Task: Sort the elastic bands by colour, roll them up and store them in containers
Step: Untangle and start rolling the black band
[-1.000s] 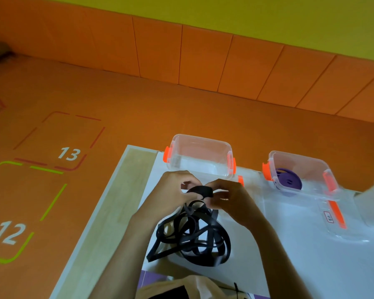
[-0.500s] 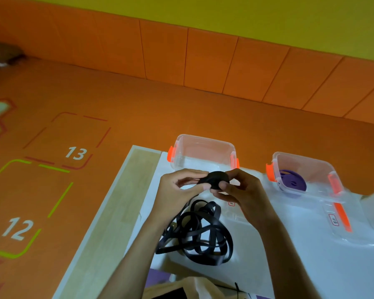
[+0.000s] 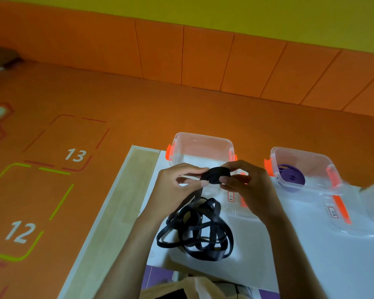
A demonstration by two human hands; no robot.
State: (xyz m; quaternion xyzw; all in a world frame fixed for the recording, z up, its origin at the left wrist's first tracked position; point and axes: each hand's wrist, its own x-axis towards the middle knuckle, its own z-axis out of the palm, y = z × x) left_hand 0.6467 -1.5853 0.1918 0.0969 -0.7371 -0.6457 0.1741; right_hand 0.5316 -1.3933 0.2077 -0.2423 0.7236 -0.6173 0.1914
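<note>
Your left hand [image 3: 177, 186] and right hand [image 3: 248, 186] meet above the far part of the tabletop [image 3: 121, 212], both clamped on a small black roll [image 3: 216, 174] of elastic. Your left thumb and forefinger pinch its left side. Your right fingers curl over the top and right side, with the thumb underneath. The roll is held off the surface, between the two hands.

From the roll a flat black strip drops down and toward you into the loose black elastic band [image 3: 199, 231]. That band lies in a tangle of loops on the white sheet [image 3: 333, 266] covering the tabletop, between your forearms.

Just beyond your hands stands a clear container [image 3: 201, 145] with orange clips, open at the top; I can see nothing inside it. To the right, apart from it, stands a second clear container [image 3: 307, 160], also open, with a purple roll [image 3: 292, 178] lying flat in it. A clear lid [image 3: 343, 219] with an orange strip and a small label lies flat on the sheet just near of that right container. Another clear lid [image 3: 242, 212] lies partly under your right hand and wrist.

The tabletop's bare wooden edge runs along the left of the sheet. Beyond it is the orange floor [image 3: 138, 100], marked with outlined squares numbered 13 [image 3: 75, 155] and 12 [image 3: 20, 231]. An orange-panelled wall [image 3: 203, 55] rises at the far side.
</note>
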